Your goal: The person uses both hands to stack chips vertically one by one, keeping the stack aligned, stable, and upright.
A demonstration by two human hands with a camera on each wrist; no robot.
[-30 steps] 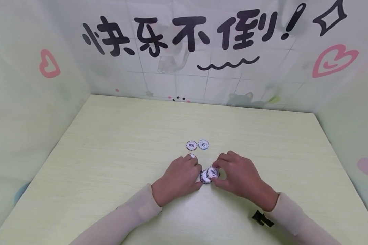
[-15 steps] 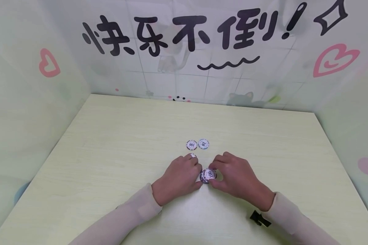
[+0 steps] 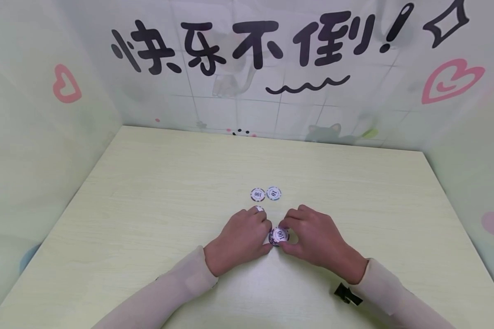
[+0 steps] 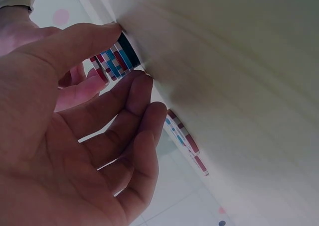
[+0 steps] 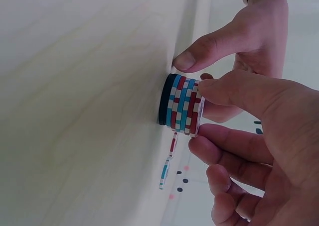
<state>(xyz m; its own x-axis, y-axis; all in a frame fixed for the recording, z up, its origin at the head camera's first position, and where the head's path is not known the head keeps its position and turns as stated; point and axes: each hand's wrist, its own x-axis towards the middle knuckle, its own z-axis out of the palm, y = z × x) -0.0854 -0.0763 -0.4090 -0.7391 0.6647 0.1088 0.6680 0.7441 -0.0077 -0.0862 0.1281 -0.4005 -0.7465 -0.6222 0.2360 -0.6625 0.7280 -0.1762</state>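
A short stack of red-and-white and blue-and-white poker chips (image 5: pixel 183 106) stands on a black round base (image 5: pixel 167 99) on the table. My left hand (image 3: pixel 240 237) holds the base from the left, thumb and index finger on opposite sides of it in the left wrist view. From the right, my right hand (image 3: pixel 319 237) pinches the top chip (image 3: pixel 281 235), marked 100, between thumb and index finger. That chip lies on the stack, nearly lined up with it. The left fingers partly hide the stack in the head view.
Behind the hands a 100 chip (image 3: pixel 258 194) and a 10 chip (image 3: pixel 273 193) lie flat side by side. Another chip (image 3: pixel 259 208) shows partly past the left knuckles. A black clip-like piece (image 3: pixel 347 294) sits by the right sleeve. Printed cloth walls (image 3: pixel 238 109) enclose the table.
My right hand has moved slightly left, bringing the 100 chip from the stack's right edge to nearly over its middle. The left hand has stayed in place.
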